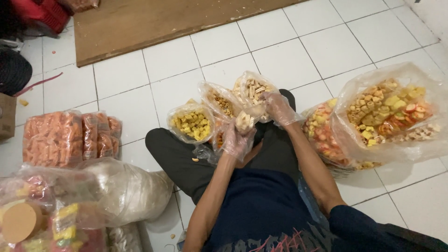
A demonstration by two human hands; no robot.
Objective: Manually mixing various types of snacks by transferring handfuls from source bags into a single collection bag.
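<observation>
Gloved left hand grips a small bag of pale sticks at center; gloved right hand reaches into the stick bag at 12 o'clock. Yellow snack bag sits at 10, big mixed bag at 3, orange packs at 9.

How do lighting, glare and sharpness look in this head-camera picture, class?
Head view: soft, even light on the white tiled floor; glare on the big snack bag; faint blur on the gloved left hand and right hand; dim top-left corner.
</observation>
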